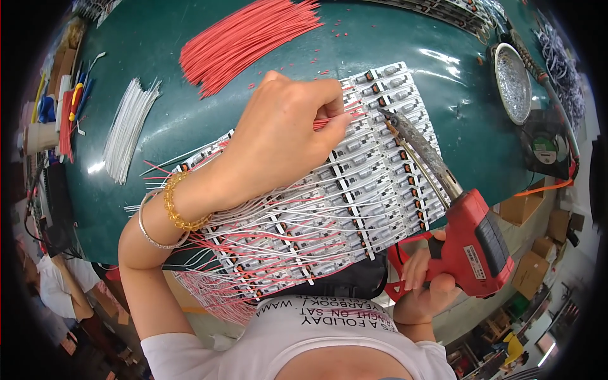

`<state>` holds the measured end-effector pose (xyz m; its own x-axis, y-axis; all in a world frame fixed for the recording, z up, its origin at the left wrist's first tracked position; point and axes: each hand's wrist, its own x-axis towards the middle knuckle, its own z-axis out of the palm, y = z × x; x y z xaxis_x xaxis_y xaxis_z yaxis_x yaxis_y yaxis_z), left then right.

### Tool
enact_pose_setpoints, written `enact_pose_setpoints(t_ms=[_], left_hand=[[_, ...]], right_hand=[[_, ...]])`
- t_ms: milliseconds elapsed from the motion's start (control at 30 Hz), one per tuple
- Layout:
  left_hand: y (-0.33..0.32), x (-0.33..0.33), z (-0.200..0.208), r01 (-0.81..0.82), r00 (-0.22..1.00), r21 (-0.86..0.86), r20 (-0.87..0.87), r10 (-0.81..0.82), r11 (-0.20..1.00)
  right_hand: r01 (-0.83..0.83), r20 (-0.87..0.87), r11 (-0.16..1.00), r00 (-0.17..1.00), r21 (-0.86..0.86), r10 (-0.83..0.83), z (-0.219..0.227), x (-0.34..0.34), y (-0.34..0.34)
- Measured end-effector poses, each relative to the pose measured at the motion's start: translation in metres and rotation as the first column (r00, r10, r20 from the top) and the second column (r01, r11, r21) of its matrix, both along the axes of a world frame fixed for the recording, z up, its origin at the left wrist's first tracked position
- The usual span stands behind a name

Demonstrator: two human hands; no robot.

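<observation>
My left hand [285, 126] is closed around a small bunch of red wires [323, 123], their ends pointing right over a panel of small circuit boards [396, 136]. My right hand [423, 285] grips a red and black soldering gun [475, 247] by its handle. The gun's dark, crusted tip reaches up to the panel, just right of the wire ends; whether tip and wire touch I cannot tell. Rows of grey components cover the panel. Many white and red wires [272, 218] trail from it toward the left, beneath my left forearm, which hides part of the panel.
A large pile of red wires [247, 41] lies at the back of the green table [405, 44], with white wires [130, 130] at the left. At the right stand a round metal dish [512, 82] and a black device [546, 144]. Tools with coloured handles [79, 98] lie at the far left.
</observation>
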<state>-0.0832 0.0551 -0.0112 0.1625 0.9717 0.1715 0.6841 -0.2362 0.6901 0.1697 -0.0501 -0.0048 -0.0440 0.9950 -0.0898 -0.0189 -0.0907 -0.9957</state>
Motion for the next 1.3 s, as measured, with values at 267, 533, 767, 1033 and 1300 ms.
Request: enact_pose_setpoints(t_ms=[267, 533, 767, 1033, 1300], left_hand=[[-0.001, 0.001, 0.002, -0.001, 1.000, -0.023, 0.024, 0.001, 1.000], [-0.007, 0.011, 0.007, -0.026, 0.993, 0.072, 0.114, 0.018, 0.997], [-0.008, 0.025, -0.004, -0.018, 0.994, 0.158, -0.104, 0.035, 0.987], [-0.003, 0.022, -0.004, 0.014, 0.996, 0.108, -0.085, -0.005, 0.994], [-0.002, 0.021, -0.005, 0.029, 0.998, 0.084, -0.058, -0.025, 0.996]], right_hand=[[0.052, -0.056, 0.999, 0.997, 0.014, -0.051, -0.003, 0.004, -0.003], [0.058, -0.126, 0.998, 0.991, 0.023, -0.055, -0.006, 0.017, -0.011], [0.023, -0.169, 1.000, 0.985, -0.012, -0.025, -0.008, 0.022, -0.019], [-0.040, 0.023, 0.999, 0.999, 0.004, 0.040, -0.015, 0.019, -0.014], [0.041, 0.016, 0.999, 0.999, -0.006, -0.041, -0.012, 0.010, -0.017]])
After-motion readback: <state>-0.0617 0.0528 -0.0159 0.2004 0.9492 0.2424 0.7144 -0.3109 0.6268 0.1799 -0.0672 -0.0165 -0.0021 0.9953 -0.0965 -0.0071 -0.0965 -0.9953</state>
